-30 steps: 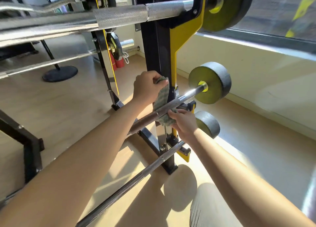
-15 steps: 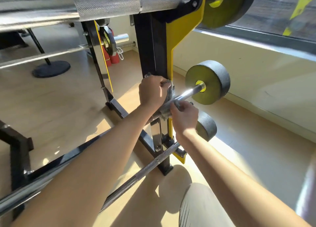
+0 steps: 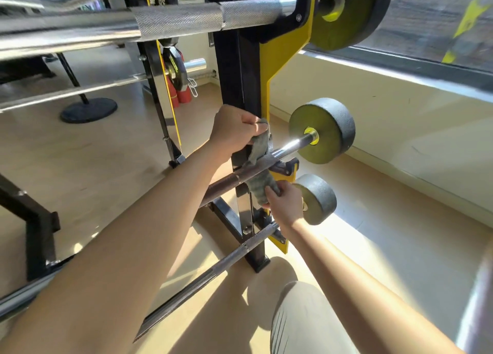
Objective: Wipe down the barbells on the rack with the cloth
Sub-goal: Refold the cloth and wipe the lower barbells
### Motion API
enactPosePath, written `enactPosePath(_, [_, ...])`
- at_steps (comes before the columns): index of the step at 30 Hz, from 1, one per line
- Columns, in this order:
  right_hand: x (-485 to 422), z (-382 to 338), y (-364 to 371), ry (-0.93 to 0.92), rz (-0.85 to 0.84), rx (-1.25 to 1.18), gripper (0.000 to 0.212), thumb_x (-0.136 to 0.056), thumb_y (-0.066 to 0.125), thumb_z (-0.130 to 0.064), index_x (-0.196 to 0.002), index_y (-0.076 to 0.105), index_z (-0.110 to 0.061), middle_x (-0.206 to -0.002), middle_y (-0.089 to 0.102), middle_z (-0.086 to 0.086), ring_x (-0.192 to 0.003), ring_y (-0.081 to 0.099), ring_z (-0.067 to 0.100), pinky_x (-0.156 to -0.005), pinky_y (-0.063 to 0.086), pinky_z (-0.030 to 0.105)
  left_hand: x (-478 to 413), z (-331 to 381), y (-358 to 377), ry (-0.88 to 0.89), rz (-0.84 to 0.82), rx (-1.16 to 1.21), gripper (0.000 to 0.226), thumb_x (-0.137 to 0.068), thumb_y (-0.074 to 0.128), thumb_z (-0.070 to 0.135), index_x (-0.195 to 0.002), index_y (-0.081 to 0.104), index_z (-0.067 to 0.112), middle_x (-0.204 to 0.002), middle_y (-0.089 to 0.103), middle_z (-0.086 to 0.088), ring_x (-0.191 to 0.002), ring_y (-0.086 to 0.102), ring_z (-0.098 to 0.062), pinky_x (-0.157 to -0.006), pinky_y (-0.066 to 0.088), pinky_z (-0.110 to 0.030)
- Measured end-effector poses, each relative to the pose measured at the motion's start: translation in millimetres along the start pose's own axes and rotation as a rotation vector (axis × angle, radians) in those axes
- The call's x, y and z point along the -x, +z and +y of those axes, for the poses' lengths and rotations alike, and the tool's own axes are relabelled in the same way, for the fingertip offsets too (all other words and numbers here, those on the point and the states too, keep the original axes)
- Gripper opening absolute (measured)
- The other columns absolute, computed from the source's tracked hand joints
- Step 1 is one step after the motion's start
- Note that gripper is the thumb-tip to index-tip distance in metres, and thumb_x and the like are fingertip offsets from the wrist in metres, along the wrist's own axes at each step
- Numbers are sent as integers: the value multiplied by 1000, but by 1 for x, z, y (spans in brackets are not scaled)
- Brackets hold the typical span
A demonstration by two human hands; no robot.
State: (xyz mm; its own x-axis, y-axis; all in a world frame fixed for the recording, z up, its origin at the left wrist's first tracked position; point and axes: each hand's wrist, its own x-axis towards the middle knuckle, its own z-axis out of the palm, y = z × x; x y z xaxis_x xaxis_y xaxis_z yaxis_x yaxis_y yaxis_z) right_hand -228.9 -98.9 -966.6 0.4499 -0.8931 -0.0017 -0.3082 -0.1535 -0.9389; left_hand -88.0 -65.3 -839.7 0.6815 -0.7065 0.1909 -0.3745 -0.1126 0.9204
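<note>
while the left hand (image 3: 232, 133) grips the crumpled grey cloth (image 3: 260, 187) above the middle barbell (image 3: 226, 181), the right hand (image 3: 286, 207) grips it below.

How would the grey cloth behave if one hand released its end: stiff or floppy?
Probably floppy: the cloth bends limply round the middle barbell between the left hand and the right hand. A freed end would likely hang down. It looks thin and light, so it may slip along the polished bar.
</note>
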Motion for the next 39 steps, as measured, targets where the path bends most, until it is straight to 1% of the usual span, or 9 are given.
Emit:
enactPosePath(5, [-7, -29, -1, 20, 8, -131, 18, -92, 67, -18, -77, 65, -27, -85, 74, 3, -75, 74, 19, -74, 63, 43, 7, -2, -5, 84, 66, 62, 7, -83, 82, 14, -88, 79, 17, -82, 77, -2, -79, 75, -15, -67, 61, -29])
enactPosePath(12, [14, -36, -19, 20, 68, -261, 3, -92, 66, -14, -89, 68, -13, -84, 72, 8, -67, 71, 18, -62, 62, 36, 23, -33, -23, 109, 25, -340, 18, -83, 80, 21, -97, 80, 9, -86, 76, -6, -82, 72, -24, -76, 61, -47])
enactPosePath(17, [12, -38, 16, 132, -213, -201, 3, -93, 66, -10, -91, 69, -9, -95, 74, 13, -75, 76, 22, -74, 63, 44, 36, -8, -74, 147, 171, -292, 19, -93, 70, 26, -105, 76, 12, -94, 70, -2, -89, 63, -15, -76, 52, -28])
enactPosePath(23, [56, -35, 6, 22, -151, -170, 2, -91, 67, -12, -89, 67, -13, -82, 74, 7, -62, 73, 19, -55, 58, 28, 96, -58, -55, 179, 87, -476, 16, -97, 63, 28, -102, 70, 15, -89, 66, 8, -84, 60, -13, -72, 44, -25])
enactPosePath(27, [52, -32, 17, -22, -169, -162, 8, -92, 68, -14, -99, 71, -9, -92, 76, 10, -72, 74, 21, -59, 59, 27, 106, -64, -45, 311, 285, -379, 17, -99, 61, 24, -102, 68, 9, -82, 66, 5, -73, 60, -10, -62, 38, -4])
enactPosePath(30, [41, -41, 28, -75, -205, -149, 14, -93, 68, -21, -102, 71, -11, -96, 76, 3, -86, 74, 19, -71, 62, 30, 105, -64, -52, 290, 281, -196, 14, -98, 60, 21, -98, 65, 8, -83, 65, 1, -80, 65, -21, -68, 57, -26])
enactPosePath(32, [43, -37, 30, -85, -232, -172, 11, -94, 67, -21, -100, 71, -12, -95, 76, 3, -87, 74, 20, -73, 63, 33, 106, -70, -61, 221, 258, -56, 13, -96, 60, 22, -95, 64, 10, -86, 66, -3, -87, 65, -26, -76, 57, -48])
enactPosePath(34, [51, -27, 31, -78, -297, -162, 5, -93, 68, -18, -97, 70, -14, -94, 76, 3, -87, 74, 21, -76, 63, 36, 110, -72, -67, 177, 251, 14, 11, -95, 60, 22, -95, 63, 12, -89, 66, -5, -91, 65, -27, -83, 55, -51])
enactPosePath(39, [63, -10, 34, -80, -509, -60, 3, -93, 68, -17, -92, 68, -14, -92, 76, 4, -89, 73, 19, -81, 60, 39, 123, -73, -76, 183, 277, -155, 12, -97, 62, 23, -96, 66, 12, -80, 64, 9, -76, 61, -10, -69, 49, -28])
